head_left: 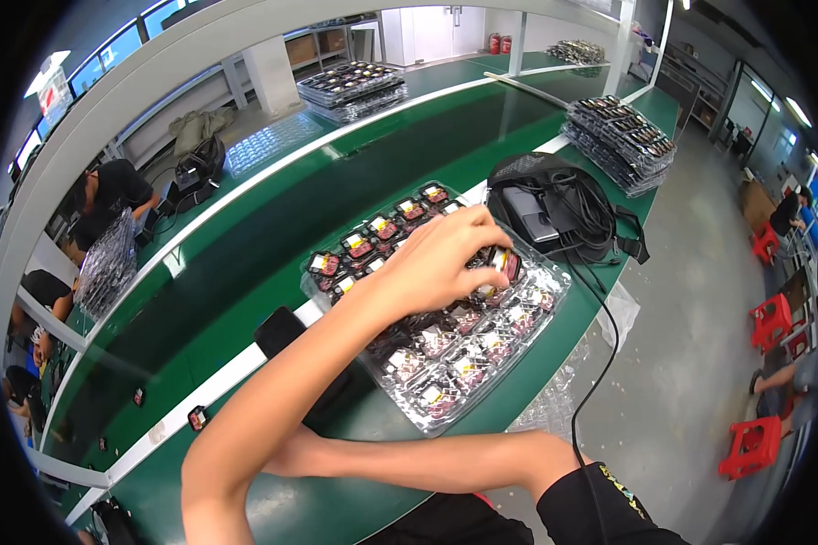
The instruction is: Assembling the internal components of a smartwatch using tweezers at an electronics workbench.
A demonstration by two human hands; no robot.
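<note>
My left arm reaches up from the lower left over a transparent plastic tray (400,392) with several small black-and-red parts in its pockets. My left hand (450,254) is at the tray's right side, thumb and fingers closed around one small black-and-red part (511,265) with a yellow and white label. From the lower right, my right forearm crosses under the left one. My right hand (291,452) is mostly hidden behind my left forearm, and its fingers do not show. A dark flat object (282,332) lies partly behind my left forearm, beside the tray.
An open black bag (554,204) with cables sits beyond the tray; one cable hangs toward me. Stacked filled trays (620,141) stand farther right, another stack (353,89) across the green bench (245,300). A loose part (197,418) lies at left. Red stools (753,447) and people are around.
</note>
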